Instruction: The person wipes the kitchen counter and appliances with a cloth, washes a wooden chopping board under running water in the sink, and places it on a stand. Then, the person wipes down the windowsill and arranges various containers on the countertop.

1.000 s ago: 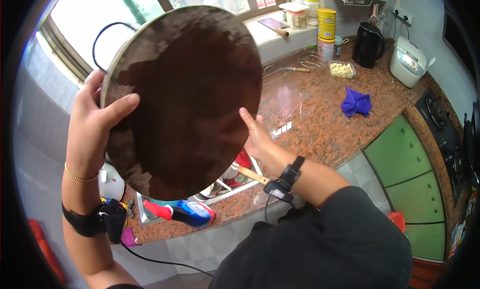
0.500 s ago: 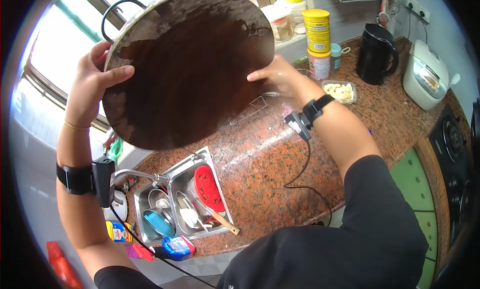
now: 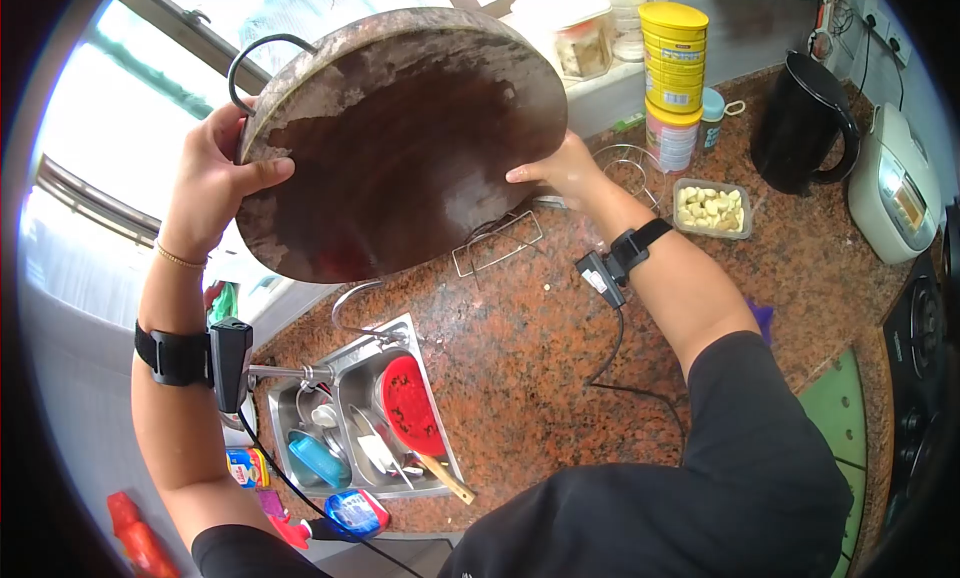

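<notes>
A big, thick round chopping board [image 3: 400, 158] is held up tilted above the counter, its dark, wet-looking face toward me. My left hand [image 3: 225, 173] grips its left edge, thumb on the face, just below a black loop handle [image 3: 262, 50] on the rim. On the right edge, my right hand [image 3: 565, 173] clasps the board with the thumb across the face and the other fingers hidden behind. Below the board, a wire rack [image 3: 497, 246] stands on the counter [image 3: 560, 398].
At lower left, a double sink [image 3: 400, 328] holds dishes, a blue container [image 3: 318, 460] and a red round item [image 3: 413, 406]. To the right stand stacked yellow cans [image 3: 673, 63], a tub of pale pieces [image 3: 712, 208], a black kettle [image 3: 805, 128] and a rice cooker [image 3: 895, 183].
Both hands have shifted slightly right with the chopping board, and its face has tipped, showing more of the thick upper rim. My view has also shifted a little.
</notes>
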Motion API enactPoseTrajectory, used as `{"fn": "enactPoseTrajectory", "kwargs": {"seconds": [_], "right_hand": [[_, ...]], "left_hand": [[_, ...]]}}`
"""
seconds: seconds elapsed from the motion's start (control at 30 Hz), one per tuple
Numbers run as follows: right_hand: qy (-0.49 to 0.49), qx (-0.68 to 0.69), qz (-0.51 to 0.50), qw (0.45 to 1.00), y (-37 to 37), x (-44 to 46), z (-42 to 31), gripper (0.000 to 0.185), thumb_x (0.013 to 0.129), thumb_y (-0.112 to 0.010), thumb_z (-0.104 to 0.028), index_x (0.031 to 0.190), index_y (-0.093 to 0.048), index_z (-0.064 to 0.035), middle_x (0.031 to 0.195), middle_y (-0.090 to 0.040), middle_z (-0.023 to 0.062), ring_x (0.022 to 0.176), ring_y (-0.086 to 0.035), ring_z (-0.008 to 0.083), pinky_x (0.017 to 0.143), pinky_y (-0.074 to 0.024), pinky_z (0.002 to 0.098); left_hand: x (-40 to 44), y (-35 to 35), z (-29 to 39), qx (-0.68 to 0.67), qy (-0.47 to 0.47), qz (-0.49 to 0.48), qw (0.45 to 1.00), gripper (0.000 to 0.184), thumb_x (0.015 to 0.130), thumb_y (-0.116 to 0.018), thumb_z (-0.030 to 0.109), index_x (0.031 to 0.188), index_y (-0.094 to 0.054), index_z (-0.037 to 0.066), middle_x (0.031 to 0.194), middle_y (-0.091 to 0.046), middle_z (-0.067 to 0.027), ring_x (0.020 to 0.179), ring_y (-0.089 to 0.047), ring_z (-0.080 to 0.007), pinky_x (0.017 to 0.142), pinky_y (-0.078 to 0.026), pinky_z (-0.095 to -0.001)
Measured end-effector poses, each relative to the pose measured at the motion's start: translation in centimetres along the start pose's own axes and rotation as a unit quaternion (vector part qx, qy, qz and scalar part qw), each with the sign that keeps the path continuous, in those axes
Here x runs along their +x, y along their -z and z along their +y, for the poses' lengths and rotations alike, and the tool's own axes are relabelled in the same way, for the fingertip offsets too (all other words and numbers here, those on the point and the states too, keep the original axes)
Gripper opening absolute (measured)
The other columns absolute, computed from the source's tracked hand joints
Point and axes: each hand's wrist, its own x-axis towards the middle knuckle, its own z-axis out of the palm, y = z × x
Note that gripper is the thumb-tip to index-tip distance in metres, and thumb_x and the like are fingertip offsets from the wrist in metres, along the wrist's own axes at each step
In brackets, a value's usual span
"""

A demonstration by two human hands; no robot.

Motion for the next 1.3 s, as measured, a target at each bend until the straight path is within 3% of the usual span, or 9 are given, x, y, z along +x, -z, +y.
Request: {"fn": "enactPoseTrajectory", "kwargs": {"seconds": [0.33,0.53,0.73,0.97,1.03,1.07,1.13,1.2,1.3], "right_hand": [[-0.020,-0.034,0.045,0.998,2.3,-2.1,6.6,0.062,0.055,-0.075,0.013,0.110,-0.052,-0.0015,0.106,-0.060,0.0070,0.096,-0.057,0.0174,0.082,-0.0482,0.0318],[-0.091,-0.022,0.059,0.994,3.9,-2.6,7.9,0.061,0.061,-0.074,0.007,0.115,-0.048,-0.0004,0.110,-0.058,0.0090,0.102,-0.055,0.0207,0.088,-0.0439,0.0328],[-0.170,-0.089,0.101,0.976,2.6,-2.4,6.9,0.070,0.065,-0.074,-0.001,0.124,-0.036,-0.0038,0.120,-0.052,0.0119,0.111,-0.048,0.0236,0.093,-0.0372,0.0408],[-0.221,-0.151,0.185,0.946,0.6,-3.4,5.4,0.076,0.071,-0.072,-0.010,0.130,-0.026,-0.0080,0.123,-0.047,0.0132,0.109,-0.049,0.0237,0.085,-0.0422,0.0425],[0.008,-0.138,0.123,0.983,1.4,-2.7,6.1,0.080,0.070,-0.075,-0.016,0.132,-0.026,-0.0044,0.122,-0.048,0.0160,0.108,-0.050,0.0260,0.087,-0.0431,0.0404],[0.013,-0.141,0.118,0.983,0.7,-2.6,4.8,0.080,0.070,-0.075,-0.016,0.132,-0.026,-0.0044,0.122,-0.048,0.0160,0.108,-0.050,0.0260,0.087,-0.0431,0.0404],[0.203,-0.365,0.199,0.886,-0.5,-2.4,0.7,0.085,0.069,-0.077,-0.023,0.133,-0.026,-0.0014,0.121,-0.048,0.0197,0.108,-0.050,0.0276,0.092,-0.0411,0.0366],[0.320,-0.420,0.137,0.838,0.0,0.1,-1.6,0.079,0.071,-0.076,-0.033,0.130,-0.035,-0.0016,0.118,-0.052,0.0185,0.106,-0.052,0.0253,0.092,-0.0403,0.0348],[0.230,-0.371,0.062,0.897,0.4,1.9,-3.4,0.059,0.073,-0.070,-0.047,0.108,-0.057,-0.0013,0.100,-0.062,0.0123,0.095,-0.056,0.0191,0.085,-0.0421,0.0323]], "left_hand": [[1.7,-5.1,-5.1,-0.044,0.001,-0.070,0.997,0.049,0.062,-0.066,-0.007,0.108,-0.054,-0.002,0.094,-0.061,-0.0041,0.086,-0.056,-0.0114,0.080,-0.045,-0.0252],[2.9,-7.2,-6.7,-0.019,-0.036,-0.064,0.997,0.048,0.063,-0.071,0.002,0.108,-0.054,-0.004,0.091,-0.061,-0.0053,0.083,-0.053,-0.0106,0.079,-0.042,-0.0240],[1.6,-8.0,-8.3,0.059,0.024,0.014,0.998,0.073,0.072,-0.074,0.019,0.131,-0.037,0.001,0.121,-0.052,-0.0161,0.111,-0.049,-0.0221,0.095,-0.039,-0.0318],[0.0,-8.6,-11.9,0.108,0.028,0.085,0.990,0.072,0.075,-0.071,0.030,0.132,-0.036,0.006,0.124,-0.049,-0.0199,0.111,-0.050,-0.0287,0.095,-0.040,-0.0364],[-1.1,-8.0,-10.0,0.063,0.123,0.062,0.988,0.074,0.075,-0.070,0.032,0.134,-0.034,0.004,0.127,-0.045,-0.0231,0.117,-0.044,-0.0337,0.099,-0.036,-0.0383],[-1.5,-7.7,-10.6,0.062,0.122,0.069,0.988,0.074,0.075,-0.070,0.032,0.134,-0.034,0.004,0.127,-0.045,-0.0231,0.117,-0.044,-0.0337,0.099,-0.036,-0.0383],[-1.7,-8.2,-12.8,0.103,0.062,0.092,0.988,0.077,0.075,-0.070,0.033,0.135,-0.031,0.003,0.128,-0.043,-0.0250,0.118,-0.043,-0.0354,0.099,-0.036,-0.0383],[-2.1,-9.2,-13.6,0.084,0.049,0.100,0.990,0.078,0.076,-0.069,0.037,0.135,-0.031,0.003,0.129,-0.042,-0.0256,0.119,-0.043,-0.0362,0.100,-0.035,-0.0378],[-1.6,-10.5,-14.8,0.000,0.136,0.120,0.983,0.077,0.080,-0.065,0.042,0.136,-0.030,0.003,0.131,-0.040,-0.0255,0.115,-0.047,-0.0358,0.099,-0.036,-0.0397]]}}
